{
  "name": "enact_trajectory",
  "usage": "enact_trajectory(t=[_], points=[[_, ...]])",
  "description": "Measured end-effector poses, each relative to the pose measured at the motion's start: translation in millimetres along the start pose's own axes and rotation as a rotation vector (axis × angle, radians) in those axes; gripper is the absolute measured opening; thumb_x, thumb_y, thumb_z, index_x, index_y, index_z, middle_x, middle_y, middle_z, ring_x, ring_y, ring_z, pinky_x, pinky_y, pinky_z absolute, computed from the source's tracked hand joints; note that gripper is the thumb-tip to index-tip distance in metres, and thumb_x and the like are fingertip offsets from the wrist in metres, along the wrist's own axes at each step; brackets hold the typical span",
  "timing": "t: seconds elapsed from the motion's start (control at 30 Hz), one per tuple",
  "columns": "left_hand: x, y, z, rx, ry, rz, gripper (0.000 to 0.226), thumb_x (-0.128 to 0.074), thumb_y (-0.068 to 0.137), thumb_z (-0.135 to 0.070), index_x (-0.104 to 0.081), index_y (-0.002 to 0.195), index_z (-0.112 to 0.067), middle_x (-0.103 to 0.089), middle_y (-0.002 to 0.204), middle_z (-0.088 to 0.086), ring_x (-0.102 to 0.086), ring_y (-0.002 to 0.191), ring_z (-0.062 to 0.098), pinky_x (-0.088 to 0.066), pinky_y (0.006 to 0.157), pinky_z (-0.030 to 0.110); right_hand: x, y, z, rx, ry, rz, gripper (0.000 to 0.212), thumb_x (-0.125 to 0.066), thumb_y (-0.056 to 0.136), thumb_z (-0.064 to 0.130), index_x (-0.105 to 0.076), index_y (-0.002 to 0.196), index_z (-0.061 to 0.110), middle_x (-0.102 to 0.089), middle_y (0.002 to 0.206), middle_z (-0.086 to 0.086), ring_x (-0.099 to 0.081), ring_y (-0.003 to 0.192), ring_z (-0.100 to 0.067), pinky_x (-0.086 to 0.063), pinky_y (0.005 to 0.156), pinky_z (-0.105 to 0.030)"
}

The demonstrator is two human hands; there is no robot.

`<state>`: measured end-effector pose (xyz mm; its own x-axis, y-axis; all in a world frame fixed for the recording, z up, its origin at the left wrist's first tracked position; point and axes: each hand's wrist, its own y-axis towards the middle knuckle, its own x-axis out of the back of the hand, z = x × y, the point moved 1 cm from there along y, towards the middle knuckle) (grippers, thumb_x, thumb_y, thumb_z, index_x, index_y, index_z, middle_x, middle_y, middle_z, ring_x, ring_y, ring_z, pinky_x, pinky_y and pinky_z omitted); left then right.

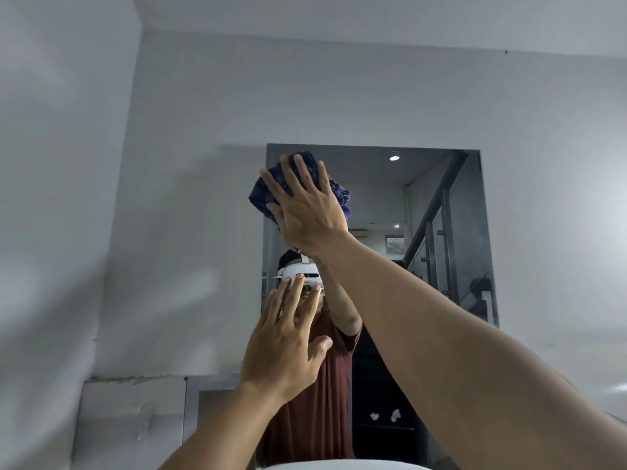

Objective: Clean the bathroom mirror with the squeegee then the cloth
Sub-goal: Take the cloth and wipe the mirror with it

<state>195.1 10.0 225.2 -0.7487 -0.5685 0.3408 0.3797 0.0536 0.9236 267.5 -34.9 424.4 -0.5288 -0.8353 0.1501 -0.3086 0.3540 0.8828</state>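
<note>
Cloth: we see the blue cloth [263, 195] bunched at the mirror's [424, 198] top left corner, spilling past its left edge; it's too crumpled to show a long axis.
Right hand [305, 208]: flat on the cloth, fingers straight and spread, pointing up, pressing it to the glass.
Left hand [281, 347]: lower, by the left edge, fingers straight, holding nothing.

One head-worn wide-angle camera faces the mirror [424, 198] from just below its middle, close in, tilted upward.
</note>
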Motion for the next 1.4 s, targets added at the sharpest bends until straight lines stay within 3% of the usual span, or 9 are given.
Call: enact_trajectory(t=[0.23, 0.33, 0.5, 0.8, 1.03, 1.4], points=[[0, -2, -1, 0.008, -0.002, 0.016, 0.08, -0.049, 0.092, -0.059, -0.021, 0.158, -0.022, -0.017, 0.166, 0.01, -0.014, 0.153, 0.029, -0.026, 0.121, 0.045, 3, 7, -38, -0.227, 0.015, -0.003, 0.057, -0.019, 0.106, 0.041, -0.015, 0.16, 0.022, -0.015, 0.167, -0.013, -0.005, 0.154, -0.033, -0.006, 0.123, -0.056], [2, -1, -1, 0.01, 0.003, 0.021, 0.081, -0.052, 0.091, -0.058, -0.025, 0.157, -0.02, -0.02, 0.165, 0.012, -0.018, 0.152, 0.03, -0.03, 0.12, 0.047, 7, -3, -57, -0.263, 0.038, -0.006, 0.056, -0.019, 0.107, 0.04, -0.014, 0.16, 0.022, -0.015, 0.167, -0.014, -0.006, 0.155, -0.033, -0.005, 0.124, -0.056], [6, 1, -3, 0.011, 0.014, 0.028, 0.082, -0.056, 0.088, -0.058, -0.032, 0.155, -0.018, -0.023, 0.164, 0.013, -0.024, 0.15, 0.032, -0.026, 0.121, 0.046, 14, -25, -90, -0.327, 0.069, -0.025, 0.052, -0.026, 0.107, 0.037, -0.029, 0.155, 0.019, -0.019, 0.165, -0.017, -0.009, 0.154, -0.035, -0.005, 0.124, -0.056], [9, 3, -4, 0.023, 0.007, 0.036, 0.086, -0.064, 0.084, -0.056, -0.032, 0.155, -0.018, -0.023, 0.163, 0.012, -0.024, 0.15, 0.031, -0.024, 0.118, 0.041, 17, -62, -146, -0.399, 0.058, -0.001, 0.056, -0.022, 0.107, 0.039, -0.02, 0.159, 0.02, -0.015, 0.166, -0.017, -0.005, 0.155, -0.034, -0.004, 0.124, -0.056], [5, 1, -2, 0.006, -0.017, 0.017, 0.091, -0.069, 0.082, -0.054, -0.029, 0.156, -0.018, -0.023, 0.164, 0.012, -0.022, 0.151, 0.032, -0.029, 0.118, 0.045, 24, -87, -193, -0.565, 0.09, -0.009, 0.056, -0.023, 0.106, 0.04, -0.018, 0.159, 0.022, -0.012, 0.167, -0.015, -0.005, 0.154, -0.034, -0.004, 0.124, -0.055], [6, 1, -3, -0.004, 0.02, 0.025, 0.085, -0.06, 0.086, -0.055, -0.03, 0.155, -0.016, -0.023, 0.163, 0.013, -0.02, 0.151, 0.031, -0.024, 0.12, 0.042, 15, -150, -197, -0.692, 0.054, 0.026, 0.062, -0.018, 0.104, 0.053, -0.008, 0.16, 0.031, -0.007, 0.168, -0.012, -0.001, 0.155, -0.03, -0.001, 0.125, -0.051]])
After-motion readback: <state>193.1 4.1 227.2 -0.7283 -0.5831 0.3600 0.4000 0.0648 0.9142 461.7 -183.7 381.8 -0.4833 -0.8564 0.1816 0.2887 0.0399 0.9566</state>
